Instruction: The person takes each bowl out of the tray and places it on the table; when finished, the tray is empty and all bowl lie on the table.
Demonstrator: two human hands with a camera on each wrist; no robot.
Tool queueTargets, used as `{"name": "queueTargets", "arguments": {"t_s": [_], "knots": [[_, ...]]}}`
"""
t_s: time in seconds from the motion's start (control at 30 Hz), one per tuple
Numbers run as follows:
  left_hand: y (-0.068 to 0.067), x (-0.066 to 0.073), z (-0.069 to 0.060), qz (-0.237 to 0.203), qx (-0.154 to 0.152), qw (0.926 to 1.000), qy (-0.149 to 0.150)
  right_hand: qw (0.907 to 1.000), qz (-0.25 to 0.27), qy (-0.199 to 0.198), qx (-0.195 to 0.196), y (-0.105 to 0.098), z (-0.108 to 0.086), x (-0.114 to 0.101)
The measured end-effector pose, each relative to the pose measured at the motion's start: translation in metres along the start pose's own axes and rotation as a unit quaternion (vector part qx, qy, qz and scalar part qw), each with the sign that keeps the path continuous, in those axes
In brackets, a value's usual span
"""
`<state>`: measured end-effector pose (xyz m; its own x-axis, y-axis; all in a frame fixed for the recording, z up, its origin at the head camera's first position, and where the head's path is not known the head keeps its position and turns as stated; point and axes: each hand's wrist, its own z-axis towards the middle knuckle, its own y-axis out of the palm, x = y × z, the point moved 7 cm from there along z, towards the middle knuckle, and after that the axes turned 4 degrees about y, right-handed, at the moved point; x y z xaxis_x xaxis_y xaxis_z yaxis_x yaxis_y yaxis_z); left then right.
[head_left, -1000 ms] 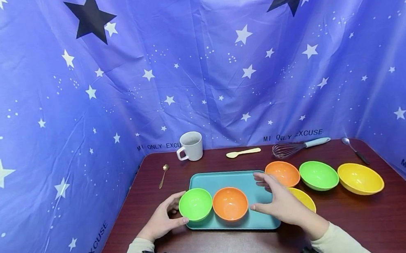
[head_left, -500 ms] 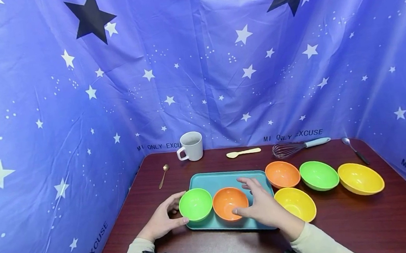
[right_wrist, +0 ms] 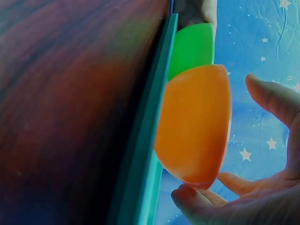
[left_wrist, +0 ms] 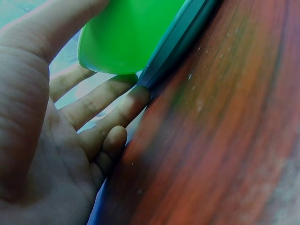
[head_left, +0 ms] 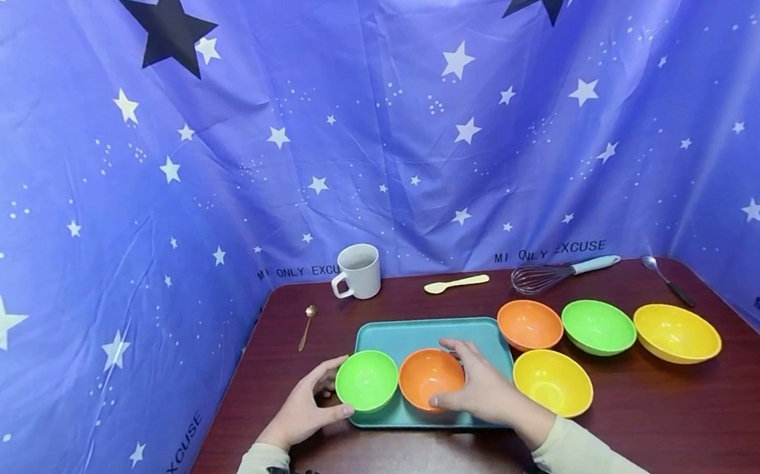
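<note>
A green bowl (head_left: 367,381) and an orange bowl (head_left: 423,383) stand side by side on the teal tray (head_left: 404,332). My left hand (head_left: 308,408) holds the green bowl from the left, thumb at the near side and fingers round the far side. In the left wrist view, the fingers (left_wrist: 101,101) reach under the bowl's side by the tray edge; the thumb tip is cut off. My right hand (head_left: 483,390) spans the right side of the orange bowl. In the right wrist view its thumb (right_wrist: 272,96) stands apart from the bowl, while the other fingertips are close beside it.
Right of the tray sit a second orange bowl (head_left: 531,325), a second green bowl (head_left: 599,327) and two yellow bowls (head_left: 554,383). Along the back lie a gold spoon (head_left: 307,328), a grey mug (head_left: 359,272), a cream spoon (head_left: 456,284), a whisk (head_left: 564,272) and a black-handled spoon (head_left: 667,280).
My right hand has moved left from the tray's right side to the orange bowl, uncovering the near yellow bowl. The left hand stays at the green bowl.
</note>
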<state>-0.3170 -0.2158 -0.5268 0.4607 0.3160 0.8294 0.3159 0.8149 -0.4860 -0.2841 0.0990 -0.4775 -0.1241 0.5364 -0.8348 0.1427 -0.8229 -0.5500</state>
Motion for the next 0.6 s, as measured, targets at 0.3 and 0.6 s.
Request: {"name": "queueTargets", "arguments": {"t_s": [0.3, 0.6], "knots": [[0.0, 0.004, 0.0, -0.003, 0.001, 1.0, -0.004, 0.9998, 0.002, 0.004, -0.017, 0.008, 0.003, 0.006], [-0.001, 0.004, 0.001, 0.0, -0.001, 1.0, 0.002, 0.9993, 0.007, 0.021, -0.032, 0.012, 0.002, 0.007]]}}
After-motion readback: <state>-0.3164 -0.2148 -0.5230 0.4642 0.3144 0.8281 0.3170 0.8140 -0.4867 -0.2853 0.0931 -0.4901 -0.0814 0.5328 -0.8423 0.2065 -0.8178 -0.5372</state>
